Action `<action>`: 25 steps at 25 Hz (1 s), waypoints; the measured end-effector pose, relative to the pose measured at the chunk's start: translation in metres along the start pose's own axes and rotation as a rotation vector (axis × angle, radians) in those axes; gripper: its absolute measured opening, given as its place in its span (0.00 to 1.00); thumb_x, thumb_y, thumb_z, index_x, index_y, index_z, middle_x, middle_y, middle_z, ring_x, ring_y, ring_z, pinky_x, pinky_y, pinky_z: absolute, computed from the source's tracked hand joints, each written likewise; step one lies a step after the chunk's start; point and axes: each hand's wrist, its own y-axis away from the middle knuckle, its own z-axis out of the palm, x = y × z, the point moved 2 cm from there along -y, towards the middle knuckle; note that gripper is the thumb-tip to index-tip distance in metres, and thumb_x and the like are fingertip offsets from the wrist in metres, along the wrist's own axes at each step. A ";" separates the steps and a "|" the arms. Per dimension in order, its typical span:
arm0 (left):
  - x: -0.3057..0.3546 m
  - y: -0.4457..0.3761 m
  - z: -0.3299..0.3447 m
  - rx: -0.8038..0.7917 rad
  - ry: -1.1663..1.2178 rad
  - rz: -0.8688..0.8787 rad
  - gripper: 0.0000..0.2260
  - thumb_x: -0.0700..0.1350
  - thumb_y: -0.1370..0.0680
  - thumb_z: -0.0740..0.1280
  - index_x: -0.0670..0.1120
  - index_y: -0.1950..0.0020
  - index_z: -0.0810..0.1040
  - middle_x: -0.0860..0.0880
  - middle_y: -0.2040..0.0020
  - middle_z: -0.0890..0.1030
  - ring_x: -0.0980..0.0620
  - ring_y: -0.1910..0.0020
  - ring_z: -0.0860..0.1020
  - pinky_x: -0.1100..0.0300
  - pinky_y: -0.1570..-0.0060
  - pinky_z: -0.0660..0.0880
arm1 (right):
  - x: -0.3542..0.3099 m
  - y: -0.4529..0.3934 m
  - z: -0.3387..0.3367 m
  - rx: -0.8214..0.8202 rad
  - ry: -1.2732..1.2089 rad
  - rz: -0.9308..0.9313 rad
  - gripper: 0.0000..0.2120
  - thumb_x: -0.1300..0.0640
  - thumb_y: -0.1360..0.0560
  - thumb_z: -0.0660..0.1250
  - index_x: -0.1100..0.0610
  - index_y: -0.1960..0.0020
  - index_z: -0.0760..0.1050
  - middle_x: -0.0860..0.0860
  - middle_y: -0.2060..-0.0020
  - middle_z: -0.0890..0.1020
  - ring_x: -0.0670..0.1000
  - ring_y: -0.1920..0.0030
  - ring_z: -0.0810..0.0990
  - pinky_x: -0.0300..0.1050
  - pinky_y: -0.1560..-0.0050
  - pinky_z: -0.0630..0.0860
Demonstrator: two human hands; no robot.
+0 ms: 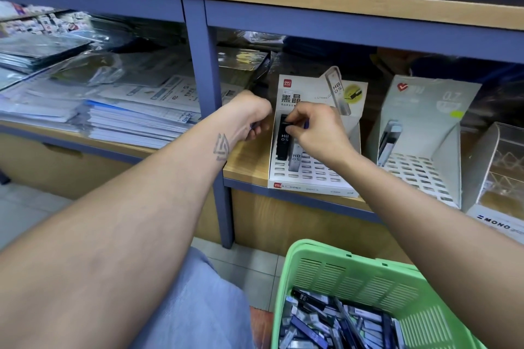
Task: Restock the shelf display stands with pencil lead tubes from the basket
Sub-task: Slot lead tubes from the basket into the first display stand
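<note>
Nearest to you, the green basket (340, 272) holds many loose lead tubes (334, 320). Farther, on the shelf (246, 159), your right hand (314, 130) pinches the top of a black tube (283, 140) standing in the white display stand (312, 173). Your left hand (252, 113) is curled, perhaps round some blue tubes. A second stand (425, 133) is just right.

Bare forearms, triangle tattoo (221, 147), blue trousers (198, 306)
</note>
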 end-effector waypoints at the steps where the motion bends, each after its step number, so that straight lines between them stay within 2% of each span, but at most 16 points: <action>1: 0.000 0.000 0.000 0.001 -0.003 0.000 0.09 0.40 0.20 0.59 0.42 0.59 0.72 0.45 0.67 0.76 0.53 0.77 0.65 0.70 0.78 0.61 | -0.001 0.000 0.001 0.010 0.001 0.004 0.04 0.60 0.27 0.74 0.53 0.54 0.83 0.45 0.61 0.83 0.49 0.57 0.80 0.44 0.53 0.76; 8: 0.001 0.000 0.001 -0.006 -0.017 0.001 0.11 0.41 0.20 0.59 0.42 0.62 0.72 0.44 0.64 0.76 0.53 0.77 0.65 0.69 0.78 0.61 | 0.000 -0.002 0.003 -0.019 -0.017 0.038 0.04 0.61 0.28 0.75 0.54 0.56 0.83 0.47 0.61 0.83 0.50 0.56 0.80 0.49 0.52 0.79; 14: 0.001 0.004 0.004 -0.043 0.041 0.002 0.13 0.40 0.20 0.58 0.42 0.64 0.72 0.45 0.68 0.74 0.53 0.77 0.65 0.68 0.78 0.61 | -0.005 -0.006 0.009 -0.106 0.227 -0.018 0.08 0.63 0.29 0.69 0.53 0.55 0.85 0.50 0.52 0.83 0.55 0.47 0.79 0.49 0.47 0.78; 17: 0.003 0.010 0.002 -0.067 0.160 0.028 0.13 0.41 0.18 0.57 0.44 0.61 0.73 0.45 0.68 0.74 0.52 0.74 0.68 0.64 0.74 0.65 | -0.005 -0.011 0.007 -0.127 0.267 0.056 0.12 0.62 0.30 0.66 0.51 0.53 0.85 0.49 0.51 0.81 0.54 0.47 0.78 0.48 0.48 0.78; 19: 0.006 0.017 0.001 -0.110 0.206 0.063 0.11 0.43 0.16 0.58 0.45 0.56 0.75 0.47 0.67 0.75 0.53 0.73 0.71 0.63 0.72 0.69 | -0.005 -0.010 0.004 -0.125 0.175 0.114 0.13 0.63 0.28 0.66 0.51 0.51 0.85 0.46 0.53 0.81 0.51 0.50 0.79 0.44 0.49 0.77; 22: 0.010 0.028 0.001 -0.204 0.281 0.152 0.05 0.47 0.16 0.61 0.50 0.47 0.76 0.46 0.65 0.78 0.51 0.69 0.74 0.58 0.64 0.73 | -0.003 -0.010 -0.011 0.025 -0.220 0.241 0.11 0.64 0.26 0.67 0.53 0.49 0.83 0.47 0.56 0.82 0.48 0.54 0.80 0.40 0.53 0.75; 24: 0.013 0.031 0.004 -0.307 0.314 0.198 0.07 0.43 0.16 0.61 0.47 0.40 0.76 0.44 0.63 0.78 0.51 0.67 0.74 0.58 0.65 0.72 | 0.001 -0.011 -0.021 0.075 -0.465 0.313 0.09 0.61 0.25 0.70 0.55 0.44 0.81 0.51 0.54 0.84 0.48 0.55 0.81 0.40 0.55 0.76; 25: 0.014 0.032 0.006 -0.352 0.316 0.214 0.08 0.40 0.16 0.60 0.44 0.40 0.76 0.44 0.61 0.78 0.51 0.66 0.74 0.58 0.64 0.72 | 0.004 -0.011 -0.027 0.074 -0.521 0.332 0.12 0.59 0.24 0.71 0.56 0.41 0.80 0.52 0.53 0.85 0.48 0.56 0.82 0.39 0.56 0.76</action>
